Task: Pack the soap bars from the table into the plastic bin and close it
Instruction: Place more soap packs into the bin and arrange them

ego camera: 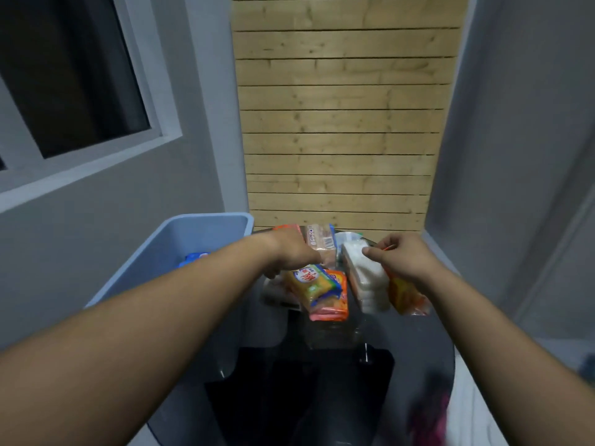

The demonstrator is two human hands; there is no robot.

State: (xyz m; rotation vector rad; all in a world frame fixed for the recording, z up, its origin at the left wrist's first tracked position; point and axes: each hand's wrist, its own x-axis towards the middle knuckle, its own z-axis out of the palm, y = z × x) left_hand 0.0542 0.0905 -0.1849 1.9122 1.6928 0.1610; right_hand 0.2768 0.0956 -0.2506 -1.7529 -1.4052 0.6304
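Observation:
Wrapped soap bars lie in a pile on a dark round glass table (415, 355). My left hand (289, 252) is closed on a yellow and green soap pack (314, 283), which rests over an orange pack (338, 297). My right hand (404, 257) pinches the top of an orange soap pack (407, 297) beside a white soap pack (365, 278). A pinkish pack with a barcode (322, 241) lies behind my left hand. The open light blue plastic bin (206, 230) stands to the left, with a blue pack (193, 259) inside it. No lid is in view.
A wooden slat wall rises behind the table, with grey walls on both sides and a window at the upper left. A clear round container (349, 236) shows behind the white pack. A pink and dark blurred object (429, 413) lies at the table's near right edge.

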